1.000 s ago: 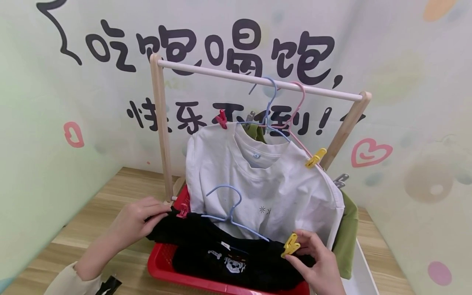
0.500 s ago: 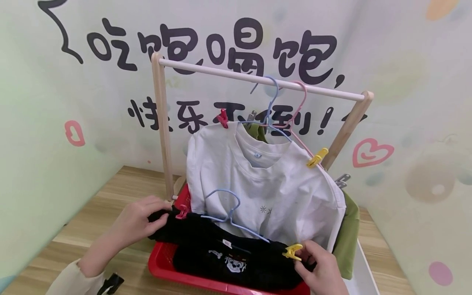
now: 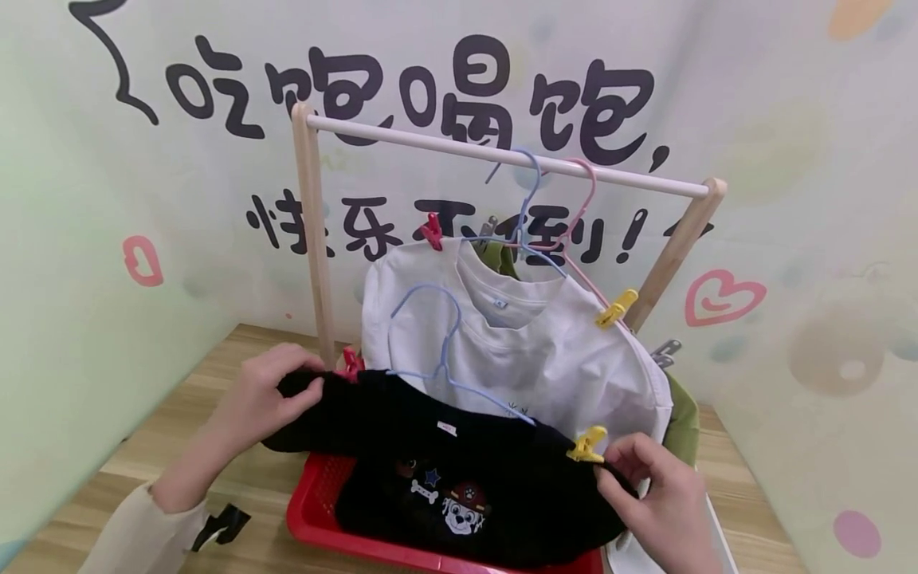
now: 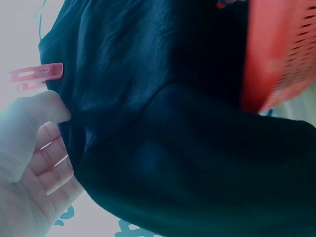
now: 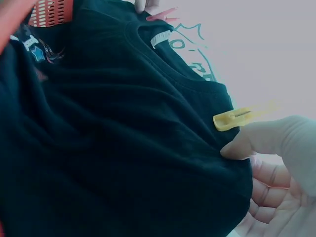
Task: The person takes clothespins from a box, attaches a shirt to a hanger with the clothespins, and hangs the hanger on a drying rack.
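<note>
Both hands hold up a black shirt (image 3: 423, 414) with a cartoon dog print, its lower part lying in a red basket (image 3: 308, 510). The left hand (image 3: 276, 395) pinches one shoulder, beside a red clothespin (image 3: 350, 364). At the other shoulder the right hand (image 3: 656, 490) pinches the cloth next to a yellow clothespin (image 3: 590, 445). A blue hanger (image 3: 445, 351) is inside the shirt, its hook standing free above the collar. In the left wrist view the thumb presses on the black cloth (image 4: 123, 98); the right wrist view shows the right thumb doing likewise below the yellow clothespin (image 5: 232, 118).
Behind stands a wooden rack with a white rail (image 3: 416, 139). A white shirt (image 3: 423, 295) hangs there on a blue hanger, with clothespins at its shoulders. Behind it hangs a green garment (image 3: 681, 422) on a pink hanger (image 3: 584, 195). A wood-grain tabletop (image 3: 179, 430) lies beneath.
The right hand has moved from the yellow clothespin to the cloth beside it. The shirt and hanger have risen, showing more of the dog print; the left hand has risen with them.
</note>
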`<control>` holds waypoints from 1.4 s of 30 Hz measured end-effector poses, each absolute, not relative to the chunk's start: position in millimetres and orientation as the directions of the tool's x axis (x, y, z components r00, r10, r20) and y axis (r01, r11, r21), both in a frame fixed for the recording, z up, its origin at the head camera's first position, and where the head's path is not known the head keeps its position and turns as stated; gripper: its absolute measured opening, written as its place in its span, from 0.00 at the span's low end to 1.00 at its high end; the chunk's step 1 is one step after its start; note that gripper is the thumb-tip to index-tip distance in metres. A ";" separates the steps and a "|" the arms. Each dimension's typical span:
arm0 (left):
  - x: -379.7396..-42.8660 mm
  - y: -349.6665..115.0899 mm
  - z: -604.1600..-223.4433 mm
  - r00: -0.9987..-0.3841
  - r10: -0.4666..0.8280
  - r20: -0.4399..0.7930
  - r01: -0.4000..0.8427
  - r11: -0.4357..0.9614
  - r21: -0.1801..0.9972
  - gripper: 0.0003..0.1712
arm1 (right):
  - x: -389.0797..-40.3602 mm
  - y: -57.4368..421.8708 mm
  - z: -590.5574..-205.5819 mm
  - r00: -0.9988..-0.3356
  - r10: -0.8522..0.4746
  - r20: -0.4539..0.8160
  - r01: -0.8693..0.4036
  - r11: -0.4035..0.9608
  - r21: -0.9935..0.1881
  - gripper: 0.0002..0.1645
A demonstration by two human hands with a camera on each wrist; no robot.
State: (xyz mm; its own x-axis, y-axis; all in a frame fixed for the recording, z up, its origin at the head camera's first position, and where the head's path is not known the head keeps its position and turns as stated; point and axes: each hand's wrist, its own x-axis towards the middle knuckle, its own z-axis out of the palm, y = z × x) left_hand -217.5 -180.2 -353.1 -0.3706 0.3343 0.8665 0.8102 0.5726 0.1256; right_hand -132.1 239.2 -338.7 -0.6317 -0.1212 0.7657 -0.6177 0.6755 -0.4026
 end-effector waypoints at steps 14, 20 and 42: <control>-253.0 -157.4 -285.6 -0.386 0.065 0.920 0.767 0.578 0.280 0.08 | -150.9 233.8 -263.6 -0.470 -0.110 0.876 -0.670 0.690 -0.273 0.09; -275.4 -149.7 -255.6 -0.369 0.044 0.929 0.736 0.624 0.263 0.04 | -160.0 227.8 -238.5 -0.354 -0.036 0.935 -0.627 0.751 -0.208 0.05; -308.2 -121.7 -236.2 -0.640 -0.031 0.768 0.410 0.831 0.375 0.10 | -183.3 215.0 -217.0 -0.421 -0.110 0.900 -0.522 0.841 -0.141 0.05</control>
